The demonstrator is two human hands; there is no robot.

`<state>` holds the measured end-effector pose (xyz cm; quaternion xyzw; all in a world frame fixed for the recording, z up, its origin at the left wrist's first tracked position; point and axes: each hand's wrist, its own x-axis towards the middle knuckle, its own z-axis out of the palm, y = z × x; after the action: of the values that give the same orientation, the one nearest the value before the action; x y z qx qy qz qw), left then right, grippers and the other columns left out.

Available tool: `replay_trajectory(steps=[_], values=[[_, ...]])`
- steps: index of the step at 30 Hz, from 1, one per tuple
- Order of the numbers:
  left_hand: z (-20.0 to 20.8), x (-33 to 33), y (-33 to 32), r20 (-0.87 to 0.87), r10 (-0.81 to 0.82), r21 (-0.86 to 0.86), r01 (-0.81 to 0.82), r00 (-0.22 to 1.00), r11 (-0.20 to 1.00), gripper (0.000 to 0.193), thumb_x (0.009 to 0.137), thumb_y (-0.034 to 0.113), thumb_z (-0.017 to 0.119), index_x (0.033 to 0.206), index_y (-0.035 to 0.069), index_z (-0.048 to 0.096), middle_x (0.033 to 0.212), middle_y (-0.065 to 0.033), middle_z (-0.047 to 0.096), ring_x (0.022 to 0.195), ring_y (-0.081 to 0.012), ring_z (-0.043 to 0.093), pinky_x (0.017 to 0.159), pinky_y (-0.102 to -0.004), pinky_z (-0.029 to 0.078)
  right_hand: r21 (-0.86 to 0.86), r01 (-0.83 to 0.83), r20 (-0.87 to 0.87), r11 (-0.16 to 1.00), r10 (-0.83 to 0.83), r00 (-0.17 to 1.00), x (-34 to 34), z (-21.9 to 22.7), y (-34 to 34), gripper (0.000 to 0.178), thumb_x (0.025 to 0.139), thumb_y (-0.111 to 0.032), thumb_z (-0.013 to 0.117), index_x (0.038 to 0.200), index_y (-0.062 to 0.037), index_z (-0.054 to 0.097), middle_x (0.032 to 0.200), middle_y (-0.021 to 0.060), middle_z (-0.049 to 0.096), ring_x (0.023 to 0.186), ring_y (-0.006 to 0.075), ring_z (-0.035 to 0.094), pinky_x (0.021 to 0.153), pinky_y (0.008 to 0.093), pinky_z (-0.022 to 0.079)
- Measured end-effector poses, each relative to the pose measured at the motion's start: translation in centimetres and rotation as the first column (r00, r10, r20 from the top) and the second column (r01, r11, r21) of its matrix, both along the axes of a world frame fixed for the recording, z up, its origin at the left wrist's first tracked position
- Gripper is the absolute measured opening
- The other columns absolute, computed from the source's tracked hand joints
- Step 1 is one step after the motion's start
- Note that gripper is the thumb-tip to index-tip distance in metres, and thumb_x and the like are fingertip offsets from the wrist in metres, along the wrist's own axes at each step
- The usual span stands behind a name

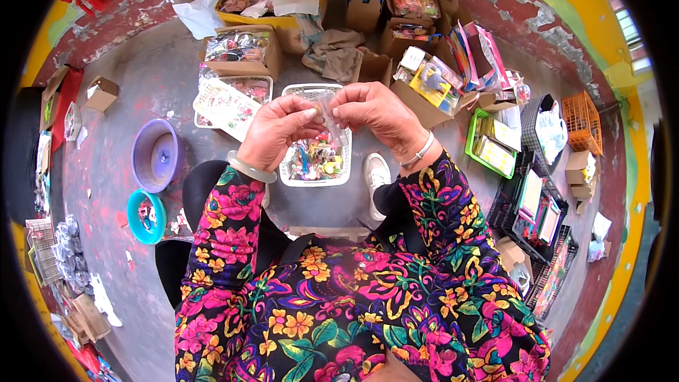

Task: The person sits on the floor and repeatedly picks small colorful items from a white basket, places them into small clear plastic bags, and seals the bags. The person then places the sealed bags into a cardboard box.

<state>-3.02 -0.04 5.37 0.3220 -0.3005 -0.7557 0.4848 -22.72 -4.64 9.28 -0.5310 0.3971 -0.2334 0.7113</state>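
Observation:
Between my two hands hangs a small clear plastic bag, held up over a white basket. My left hand is closed in a pinch at the bag's left edge. The thumb and forefinger of my right hand grip its upper right side. Whether anything lies inside the bag I cannot make out. Below it, the white plastic basket stands on the floor between my feet, full of small colourful trinkets. My hands hide part of the basket.
A second white basket and a white perforated tray lie left of it. Purple and turquoise basins stand farther left. Filled cardboard boxes line the back. A green tray and black crates are on the right.

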Motion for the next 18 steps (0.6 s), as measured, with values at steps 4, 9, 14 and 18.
replay_trajectory(steps=[4,9,14,18], values=[[0.2,0.0,0.1,-0.090,-0.041,0.051,0.046,0.995,0.998,0.009,0.086,0.007,0.053,0.092,0.001,0.056,0.083,-0.0069,0.062,0.077,-0.0151,0.061,0.069,-0.0272,0.052,0.076,-0.023,0.139,0.997,0.012,0.990,0.7,0.4,0.8,0.010,0.072,-0.012,0.060,0.075,-0.0028,0.061,0.065,-0.0019,0.056,0.058,0.0043,0.049,0.054,0.0185,0.037],[0.1,-0.3,0.1,-0.059,0.011,0.052,-0.008,0.998,0.999,0.010,0.085,0.006,0.054,0.095,0.003,0.055,0.086,-0.0049,0.059,0.078,-0.0133,0.059,0.069,-0.0262,0.051,0.075,0.070,0.138,0.995,-0.080,0.987,1.3,-0.1,0.9,0.007,0.071,-0.010,0.060,0.071,-0.0023,0.059,0.063,-0.0029,0.054,0.057,0.0045,0.047,0.053,0.0186,0.037],[-0.8,-1.1,-0.4,0.409,0.673,-0.577,-0.396,0.617,0.714,0.022,0.081,0.006,0.060,0.099,0.001,0.050,0.088,-0.0065,0.058,0.068,-0.0127,0.056,0.065,-0.0233,0.048,-0.050,0.137,0.036,0.989,-0.135,0.990,1.3,-0.9,0.3,0.008,0.072,-0.010,0.062,0.076,-0.0022,0.060,0.067,-0.0011,0.056,0.059,0.0062,0.050,0.057,0.0203,0.040],[-0.7,-1.1,0.5,0.547,0.568,-0.587,-0.201,0.616,0.784,0.012,0.079,0.004,0.062,0.088,-0.002,0.057,0.076,-0.0038,0.058,0.064,-0.0093,0.051,0.062,-0.0213,0.045,-0.231,0.187,-0.034,0.955,-0.200,0.979,2.0,-1.3,0.7,0.013,0.072,-0.011,0.061,0.074,0.0015,0.061,0.064,-0.0002,0.057,0.059,0.0051,0.049,0.054,0.0207,0.040]])
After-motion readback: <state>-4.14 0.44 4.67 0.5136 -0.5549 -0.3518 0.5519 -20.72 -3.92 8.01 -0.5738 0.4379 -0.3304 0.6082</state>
